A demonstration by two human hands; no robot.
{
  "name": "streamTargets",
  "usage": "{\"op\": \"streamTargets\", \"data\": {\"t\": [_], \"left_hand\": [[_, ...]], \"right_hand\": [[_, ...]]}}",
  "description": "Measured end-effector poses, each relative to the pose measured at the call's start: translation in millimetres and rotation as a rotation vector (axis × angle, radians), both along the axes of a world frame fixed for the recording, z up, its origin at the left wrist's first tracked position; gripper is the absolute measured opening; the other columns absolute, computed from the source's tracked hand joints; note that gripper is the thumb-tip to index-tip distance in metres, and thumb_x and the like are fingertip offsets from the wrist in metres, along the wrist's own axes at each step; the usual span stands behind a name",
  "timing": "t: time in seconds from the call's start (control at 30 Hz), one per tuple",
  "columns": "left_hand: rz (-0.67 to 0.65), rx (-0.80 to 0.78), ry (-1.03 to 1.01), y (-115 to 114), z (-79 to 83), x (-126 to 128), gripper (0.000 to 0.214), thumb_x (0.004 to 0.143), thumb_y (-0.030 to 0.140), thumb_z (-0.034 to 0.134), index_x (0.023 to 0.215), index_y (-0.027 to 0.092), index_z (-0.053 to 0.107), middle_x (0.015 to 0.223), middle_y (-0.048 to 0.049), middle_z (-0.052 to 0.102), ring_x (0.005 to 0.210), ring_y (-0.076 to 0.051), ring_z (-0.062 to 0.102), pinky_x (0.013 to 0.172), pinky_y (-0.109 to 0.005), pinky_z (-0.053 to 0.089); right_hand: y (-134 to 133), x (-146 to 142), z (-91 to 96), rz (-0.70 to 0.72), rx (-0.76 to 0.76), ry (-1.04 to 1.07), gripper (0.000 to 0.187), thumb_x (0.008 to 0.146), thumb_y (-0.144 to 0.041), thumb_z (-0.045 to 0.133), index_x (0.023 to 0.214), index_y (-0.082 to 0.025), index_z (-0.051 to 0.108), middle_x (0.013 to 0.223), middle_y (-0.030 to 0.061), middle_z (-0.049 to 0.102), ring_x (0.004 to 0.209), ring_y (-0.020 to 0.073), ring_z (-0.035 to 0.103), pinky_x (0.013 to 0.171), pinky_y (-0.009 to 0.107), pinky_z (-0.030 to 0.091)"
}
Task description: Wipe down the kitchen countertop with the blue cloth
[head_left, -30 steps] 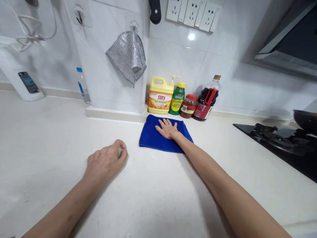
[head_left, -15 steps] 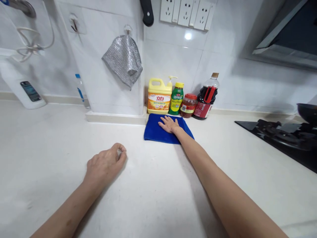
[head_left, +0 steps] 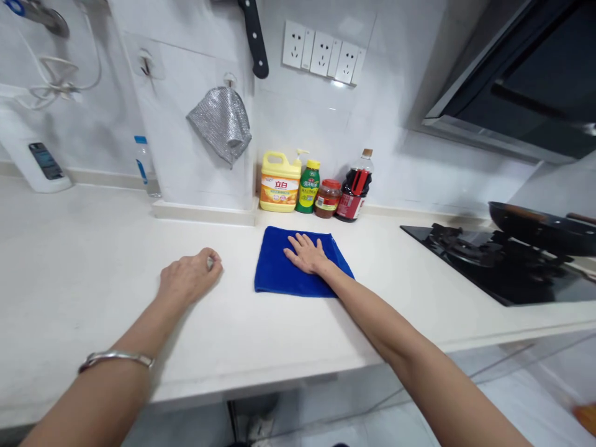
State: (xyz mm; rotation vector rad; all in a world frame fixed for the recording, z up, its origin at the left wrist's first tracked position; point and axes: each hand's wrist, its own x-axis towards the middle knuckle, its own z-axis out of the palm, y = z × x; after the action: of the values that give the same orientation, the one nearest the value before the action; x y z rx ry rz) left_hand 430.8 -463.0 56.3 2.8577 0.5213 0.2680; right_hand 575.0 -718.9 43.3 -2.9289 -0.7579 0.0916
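Observation:
A folded blue cloth (head_left: 279,267) lies flat on the white countertop (head_left: 223,329). My right hand (head_left: 306,253) rests palm down on it, fingers spread and pressing its upper middle; it is open and grips nothing. To the left of the cloth, my left hand (head_left: 190,276) sits on the counter with its fingers curled in a loose fist. Thumb and forefinger form a small ring, and I see no object in it. Its other fingers are mostly hidden under the hand. A silver bangle (head_left: 115,356) circles my left wrist.
Behind the cloth stand a yellow detergent jug (head_left: 279,184), a green bottle (head_left: 308,187), a red-lidded jar (head_left: 328,200) and a dark sauce bottle (head_left: 352,192). At right are a gas stove (head_left: 465,257) and wok (head_left: 535,226). A silver mesh cloth (head_left: 222,121) hangs from the wall.
My right hand and the blue cloth have moved back toward me, leaving a gap before the bottles. The view has shifted, so the counter's front edge and my bangle now show.

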Motion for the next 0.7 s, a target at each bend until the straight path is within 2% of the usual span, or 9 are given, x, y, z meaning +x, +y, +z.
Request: {"op": "streamTargets", "data": {"t": [0.2, 0.37, 0.53, 0.7], "left_hand": [[-0.004, -0.016, 0.008, 0, 1.1, -2, 0.047, 0.093, 0.047, 0.029, 0.119, 0.026, 0.061, 0.107, -0.017, 0.069, 0.104, -0.039, 0.061, 0.09, -0.052, 0.045], [-0.019, -0.013, 0.015, -1, 2.9, -4, 0.047, 0.092, 0.048, 0.03, 0.121, 0.026, 0.061, 0.11, -0.0167, 0.068, 0.106, -0.039, 0.061, 0.092, -0.051, 0.045], [-0.009, -0.005, 0.03, 2, 2.2, -3, 0.049, 0.092, 0.05, 0.03, 0.123, 0.026, 0.06, 0.111, -0.0154, 0.067, 0.107, -0.038, 0.06, 0.093, -0.051, 0.046], [-0.007, -0.015, 0.045, 0, 4.1, -2, 0.047, 0.092, 0.046, 0.028, 0.122, 0.028, 0.06, 0.111, -0.0134, 0.067, 0.109, -0.038, 0.059, 0.096, -0.052, 0.046]], "right_hand": [[-26, -55, -3.0, 0.041, 0.043, -0.016, 0.072, 0.101, -0.064, 0.02, 0.161, -0.024, 0.018, 0.169, 0.0067, 0.011, 0.156, 0.0274, 0.006, 0.122, 0.064, 0.003], [-47, -87, -2.6, 0.048, 0.06, -0.022, 0.073, 0.101, -0.064, 0.018, 0.161, -0.023, 0.02, 0.169, 0.0073, 0.013, 0.156, 0.028, 0.006, 0.122, 0.063, 0.003], [-57, -102, 2.4, 0.057, 0.06, -0.006, 0.072, 0.101, -0.063, 0.019, 0.161, -0.023, 0.02, 0.169, 0.007, 0.013, 0.156, 0.0274, 0.007, 0.123, 0.061, 0.003], [-59, -101, 3.8, 0.068, 0.044, 0.003, 0.073, 0.101, -0.063, 0.019, 0.161, -0.022, 0.02, 0.169, 0.0077, 0.011, 0.156, 0.0283, 0.006, 0.123, 0.062, 0.003]]}}
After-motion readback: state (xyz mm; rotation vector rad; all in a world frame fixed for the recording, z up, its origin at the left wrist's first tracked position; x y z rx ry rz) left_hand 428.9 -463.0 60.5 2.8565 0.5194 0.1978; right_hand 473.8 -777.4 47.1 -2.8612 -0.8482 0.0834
